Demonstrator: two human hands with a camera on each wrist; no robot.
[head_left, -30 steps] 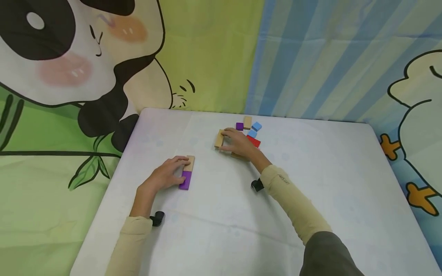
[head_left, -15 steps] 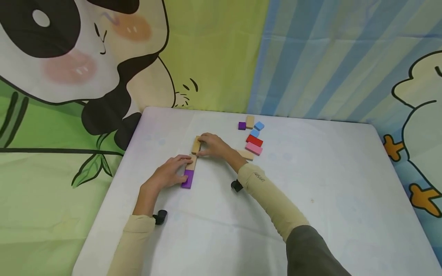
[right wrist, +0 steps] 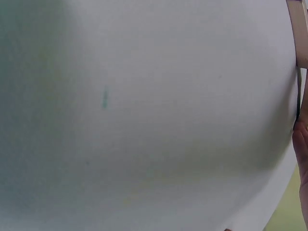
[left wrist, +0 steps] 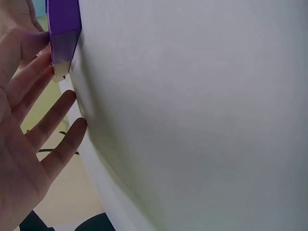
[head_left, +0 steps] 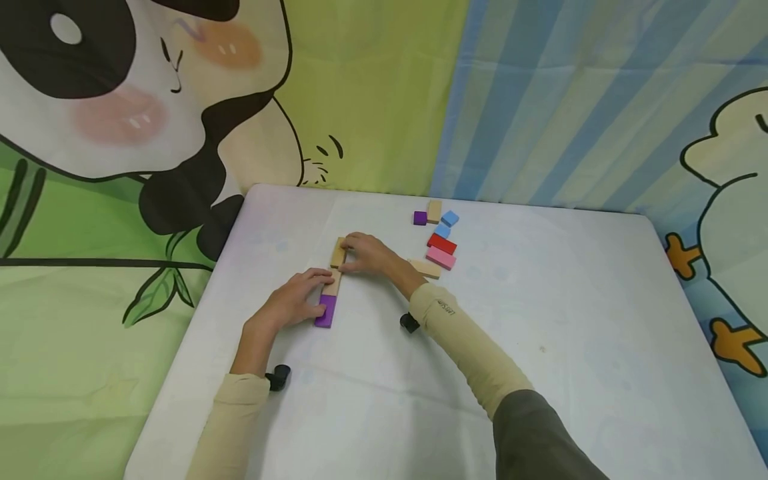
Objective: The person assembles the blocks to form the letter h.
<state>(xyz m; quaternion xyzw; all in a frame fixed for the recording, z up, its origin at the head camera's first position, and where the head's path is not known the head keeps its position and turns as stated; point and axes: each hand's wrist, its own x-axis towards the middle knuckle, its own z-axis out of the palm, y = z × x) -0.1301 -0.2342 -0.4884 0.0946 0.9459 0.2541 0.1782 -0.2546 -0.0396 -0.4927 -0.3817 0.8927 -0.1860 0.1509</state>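
Note:
In the head view, a purple block (head_left: 325, 313), a pale wooden block (head_left: 332, 283) and a tan wooden block (head_left: 338, 253) lie end to end in a row. My left hand (head_left: 289, 301) rests against the row, thumb on the purple block and a fingertip on the pale block. Its fingers look spread and mostly straight in the left wrist view, beside the purple block (left wrist: 65, 21). My right hand (head_left: 371, 255) pinches the tan block, thumb near its lower end. Only part of that hand (right wrist: 302, 154) shows at the right wrist view's edge.
Right of the row lie another wooden block (head_left: 425, 269), a pink block (head_left: 441, 257), a red block (head_left: 442, 243) and two blue blocks (head_left: 450, 219). A purple cube (head_left: 420, 218) and an upright-lying wooden block (head_left: 435, 211) sit near the white table's (head_left: 540, 280) back edge.
My right hand has brought the tan block leftward from the loose pieces to the far end of the row, then barely shifted. My left hand has stayed against the row.

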